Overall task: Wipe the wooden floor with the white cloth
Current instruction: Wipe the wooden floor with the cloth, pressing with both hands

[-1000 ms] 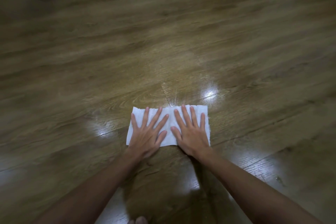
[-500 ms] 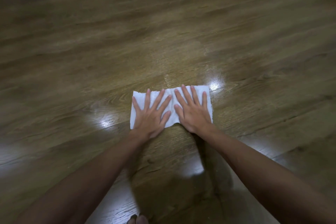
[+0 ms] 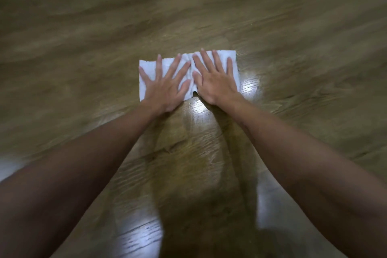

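White cloth [image 3: 146, 81] lies flat on the wooden floor [image 3: 83, 27], out in front of the person at the far end of both arms. On the left part of the cloth sits the left hand [image 3: 165, 88]. It is wide open, fingers spread, palm pressing down, and it grips nothing. Just beside it, on the right part of the cloth, sits the right hand [image 3: 215, 81], also wide open and flat, pressing and not gripping. Between the two hands the cloth is bunched into a small wrinkle.

What could go wrong? If the hands slide closer together, that wrinkle may grow and the cloth may fold up, so less of it rubs the floor. Flat hands do not hold on, so a fast push could let the cloth slip out from under them. The floor near the cloth is shiny and may be wet, so a palm could skid.

No boxes, bowls or buckets are in view.
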